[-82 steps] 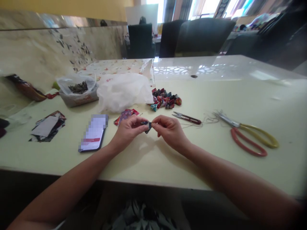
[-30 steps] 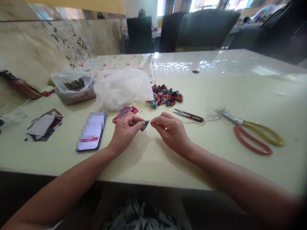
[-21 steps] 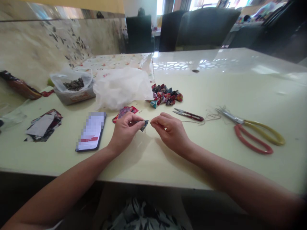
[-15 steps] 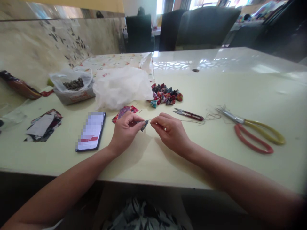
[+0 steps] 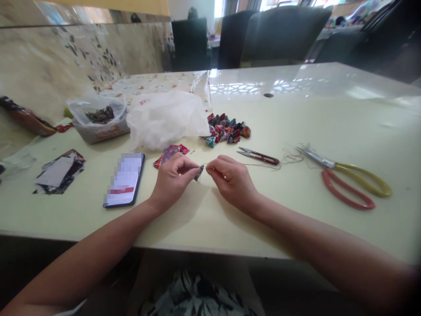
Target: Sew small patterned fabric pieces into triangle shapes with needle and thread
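Observation:
My left hand (image 5: 176,177) is closed, pinching a small dark patterned fabric piece (image 5: 198,173) between thumb and forefinger above the table. Just to its right, my right hand (image 5: 232,180) is closed in a pinch too. A very thin line spans the short gap from the fabric to my right fingertips; what they grip is too small to make out. Loose thread (image 5: 291,157) trails over the table on the right, past the thread snips (image 5: 258,155), toward my right hand. Patterned fabric pieces (image 5: 170,154) lie just behind my left hand.
Small stuffed fabric pouches (image 5: 228,128) are heaped behind my hands, beside a white plastic bag (image 5: 167,118). Another bag (image 5: 100,125) holds dried plant bits. Large scissors (image 5: 348,180) lie right; a phone (image 5: 125,180) and a fabric stack (image 5: 61,172) lie left on the table (image 5: 204,228).
The small fabric piece has turned slightly in my left fingers and shows a narrower side. Both hands stay almost in place.

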Action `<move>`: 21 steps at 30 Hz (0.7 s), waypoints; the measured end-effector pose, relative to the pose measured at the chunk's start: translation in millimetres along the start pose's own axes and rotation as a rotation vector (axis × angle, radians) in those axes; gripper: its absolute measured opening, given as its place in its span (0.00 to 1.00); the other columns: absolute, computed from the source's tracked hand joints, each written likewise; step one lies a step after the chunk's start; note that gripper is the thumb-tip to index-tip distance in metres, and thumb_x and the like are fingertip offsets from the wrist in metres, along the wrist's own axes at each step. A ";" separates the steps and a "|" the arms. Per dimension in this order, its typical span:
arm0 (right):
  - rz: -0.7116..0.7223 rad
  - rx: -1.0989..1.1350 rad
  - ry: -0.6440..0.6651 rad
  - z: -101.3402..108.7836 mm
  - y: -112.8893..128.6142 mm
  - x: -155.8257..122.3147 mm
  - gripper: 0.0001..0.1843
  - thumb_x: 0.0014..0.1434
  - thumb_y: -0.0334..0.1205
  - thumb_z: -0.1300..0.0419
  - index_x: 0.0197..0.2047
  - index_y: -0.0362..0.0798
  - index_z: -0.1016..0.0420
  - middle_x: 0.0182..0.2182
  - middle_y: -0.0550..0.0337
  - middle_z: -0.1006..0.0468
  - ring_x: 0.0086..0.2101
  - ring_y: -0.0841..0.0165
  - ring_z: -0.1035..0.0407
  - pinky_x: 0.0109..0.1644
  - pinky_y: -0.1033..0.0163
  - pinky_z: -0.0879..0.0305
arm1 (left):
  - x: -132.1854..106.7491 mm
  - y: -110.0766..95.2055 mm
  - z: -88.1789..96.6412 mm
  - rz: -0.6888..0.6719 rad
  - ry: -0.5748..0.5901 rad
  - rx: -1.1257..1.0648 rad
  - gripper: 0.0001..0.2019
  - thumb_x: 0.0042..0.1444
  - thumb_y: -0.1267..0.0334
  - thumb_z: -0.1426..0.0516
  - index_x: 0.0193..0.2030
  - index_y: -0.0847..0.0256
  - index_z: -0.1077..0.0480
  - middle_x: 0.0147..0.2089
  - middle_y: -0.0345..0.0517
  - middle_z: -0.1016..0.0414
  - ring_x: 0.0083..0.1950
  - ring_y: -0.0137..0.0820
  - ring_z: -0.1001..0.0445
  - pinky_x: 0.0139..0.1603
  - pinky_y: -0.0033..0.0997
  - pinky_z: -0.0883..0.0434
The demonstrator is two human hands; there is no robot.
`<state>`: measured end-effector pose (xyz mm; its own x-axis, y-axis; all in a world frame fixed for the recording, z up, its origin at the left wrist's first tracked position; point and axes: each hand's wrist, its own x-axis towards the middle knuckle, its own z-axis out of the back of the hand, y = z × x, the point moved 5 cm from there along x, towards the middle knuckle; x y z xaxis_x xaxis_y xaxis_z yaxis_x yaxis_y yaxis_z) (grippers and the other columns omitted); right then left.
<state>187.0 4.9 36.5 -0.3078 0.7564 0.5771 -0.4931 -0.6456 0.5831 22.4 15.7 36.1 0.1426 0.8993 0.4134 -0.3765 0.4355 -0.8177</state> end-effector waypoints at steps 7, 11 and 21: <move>-0.034 0.034 -0.003 2.3 -2.4 1.0 0.10 0.65 0.29 0.44 0.32 0.45 0.26 0.28 0.60 0.31 0.30 0.72 0.37 0.35 0.67 0.42 | 2.0 5.7 0.0 0.140 0.013 -0.137 0.06 0.52 0.62 0.33 0.31 0.60 0.23 0.30 0.42 0.24 0.32 0.29 0.28 0.35 0.31 0.29; -0.039 0.070 0.010 4.5 -5.7 2.7 0.09 0.64 0.29 0.43 0.33 0.45 0.24 0.28 0.61 0.32 0.30 0.73 0.37 0.35 0.68 0.42 | 2.6 11.0 -2.1 0.242 0.080 -0.244 0.07 0.52 0.61 0.33 0.32 0.61 0.23 0.30 0.42 0.23 0.30 0.28 0.29 0.35 0.29 0.30; -0.037 0.190 0.144 8.1 -14.9 10.0 0.08 0.64 0.31 0.42 0.36 0.45 0.21 0.30 0.61 0.30 0.29 0.75 0.36 0.34 0.68 0.41 | 5.8 17.8 -4.2 0.296 0.263 -0.371 0.06 0.54 0.60 0.34 0.34 0.61 0.22 0.30 0.42 0.25 0.30 0.25 0.33 0.33 0.27 0.35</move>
<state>197.8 21.2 38.2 -0.4115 0.7785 0.4740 -0.3482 -0.6149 0.7076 20.4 28.9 22.2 0.3213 0.9445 0.0686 -0.0935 0.1038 -0.9902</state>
